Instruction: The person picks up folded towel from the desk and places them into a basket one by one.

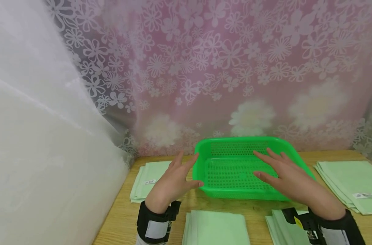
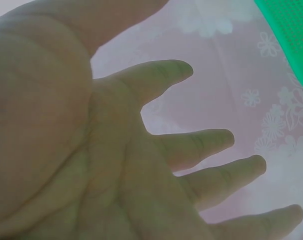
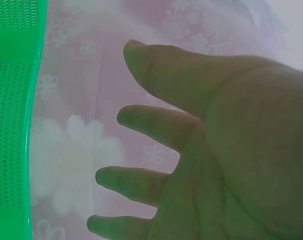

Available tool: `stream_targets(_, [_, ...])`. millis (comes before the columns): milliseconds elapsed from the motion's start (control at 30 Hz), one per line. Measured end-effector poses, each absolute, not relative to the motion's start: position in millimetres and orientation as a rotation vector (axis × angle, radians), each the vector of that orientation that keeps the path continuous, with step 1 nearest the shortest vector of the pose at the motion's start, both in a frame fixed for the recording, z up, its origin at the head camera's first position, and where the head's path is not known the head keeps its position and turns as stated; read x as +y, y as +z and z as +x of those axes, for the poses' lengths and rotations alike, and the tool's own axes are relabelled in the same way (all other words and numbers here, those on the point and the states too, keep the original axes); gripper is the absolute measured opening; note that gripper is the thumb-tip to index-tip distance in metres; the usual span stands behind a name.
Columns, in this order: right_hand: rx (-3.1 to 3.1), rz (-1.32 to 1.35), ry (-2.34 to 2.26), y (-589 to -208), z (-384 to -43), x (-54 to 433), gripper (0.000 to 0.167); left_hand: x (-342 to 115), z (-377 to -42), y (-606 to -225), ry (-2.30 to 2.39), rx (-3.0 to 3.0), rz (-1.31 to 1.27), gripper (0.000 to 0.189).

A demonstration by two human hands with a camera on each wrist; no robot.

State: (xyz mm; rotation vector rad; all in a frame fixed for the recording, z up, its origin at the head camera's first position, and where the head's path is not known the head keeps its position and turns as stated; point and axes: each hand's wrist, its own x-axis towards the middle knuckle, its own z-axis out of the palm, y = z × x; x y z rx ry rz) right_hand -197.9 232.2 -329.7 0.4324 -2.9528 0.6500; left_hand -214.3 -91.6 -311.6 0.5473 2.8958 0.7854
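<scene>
A green plastic basket (image 1: 241, 194) with perforated walls stands at the back of the wooden table; its inside shows only its mesh floor. My left hand (image 1: 175, 178), fingers spread, is at the basket's left end and holds nothing. In the left wrist view that palm (image 2: 111, 150) is bare. On the other side my right hand (image 1: 291, 177) overlaps the basket's right part in the head view, fingers apart. The right wrist view shows its bare palm (image 3: 231, 150) too, with the basket's rim (image 3: 34, 100) off to the left.
Folded light-green cloths lie around the basket: one at left (image 1: 140, 187), one in front (image 1: 218, 228), one partly under the right wrist in view (image 1: 279, 224), one at right (image 1: 354, 180). A floral curtain (image 1: 204, 68) hangs behind; white sheeting (image 1: 51, 153) borders the left.
</scene>
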Motion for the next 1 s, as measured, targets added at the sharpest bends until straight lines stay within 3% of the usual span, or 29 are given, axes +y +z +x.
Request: stream_targets(1000, [-2.961,0.457,0.658,-330.8,-196.7,230.6,0.08,-87.6,-213.2,-313.8,0.806,2.881,0.557,0.088])
